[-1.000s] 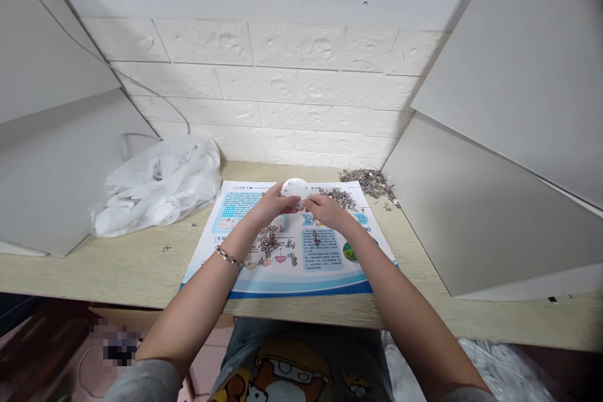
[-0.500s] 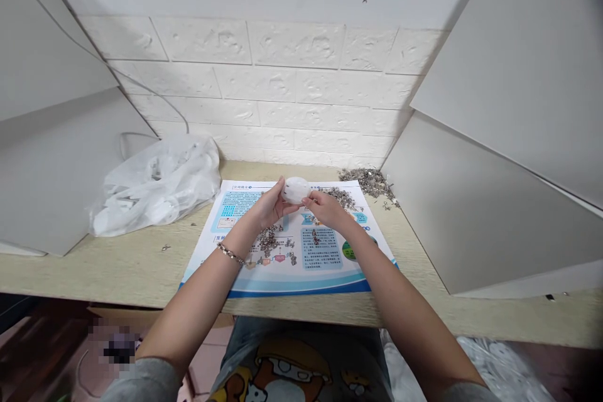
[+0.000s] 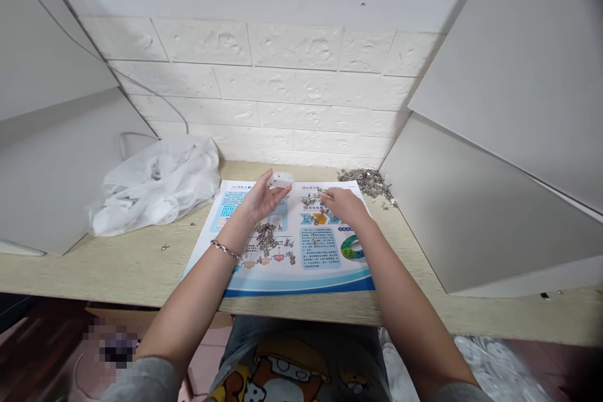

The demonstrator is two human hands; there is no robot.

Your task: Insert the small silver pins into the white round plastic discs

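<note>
My left hand holds a small round white plastic disc by its edge between thumb and fingertips, lifted a little above a printed blue and white sheet. My right hand is apart from the disc and reaches palm down over small metal parts scattered on the sheet's far right; its fingertips are bent down among them, and I cannot see whether they grip one. Another cluster of small metal parts lies on the sheet near my left wrist.
A crumpled clear plastic bag with white pieces lies at the left of the wooden table. A heap of metal parts sits at the back right beside a grey board. Another grey board stands at the left.
My right hand let go of the white disc and moved right and down onto the scattered metal parts. My left hand kept the disc and tilted it flatter.
</note>
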